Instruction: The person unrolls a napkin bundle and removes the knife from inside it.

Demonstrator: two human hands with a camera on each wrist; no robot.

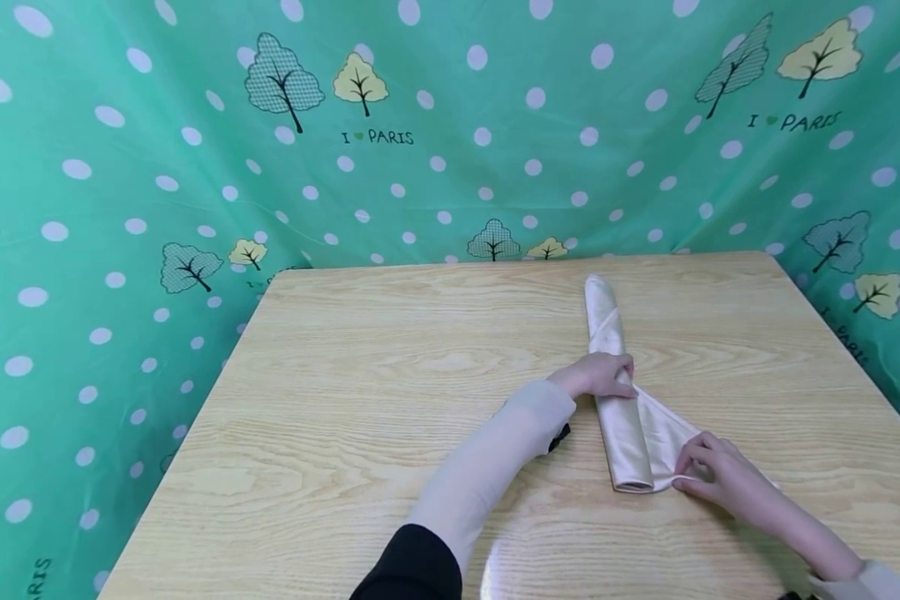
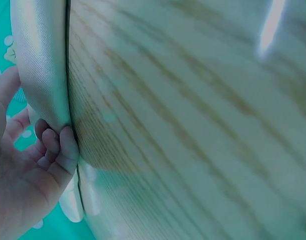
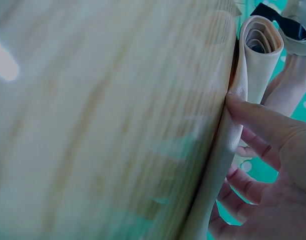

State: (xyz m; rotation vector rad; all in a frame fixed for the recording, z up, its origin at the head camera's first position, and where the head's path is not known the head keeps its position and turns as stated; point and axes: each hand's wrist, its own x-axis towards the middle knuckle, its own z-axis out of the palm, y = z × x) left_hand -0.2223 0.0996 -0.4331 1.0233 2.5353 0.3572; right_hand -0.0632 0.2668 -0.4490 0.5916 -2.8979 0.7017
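A cream satin cloth, wound into a long roll [image 1: 624, 437], lies lengthwise on the wooden table, right of the middle. From its right side a loose unrolled flap [image 1: 660, 429] spreads over the table. My left hand [image 1: 598, 373] grips the roll around its middle; in the left wrist view its fingertips curl against the roll's side [image 2: 45, 65]. With thumb and fingers, my right hand [image 1: 723, 477] pinches the flap's near edge. The right wrist view shows the roll's spiral end [image 3: 262, 37] and the right thumb [image 3: 257, 112] pressing on the flap.
The light wooden table [image 1: 390, 375] carries the cloth. A green curtain [image 1: 480, 125] with white dots and printed trees hangs behind it and along both sides. Light glares off the table's near edge.
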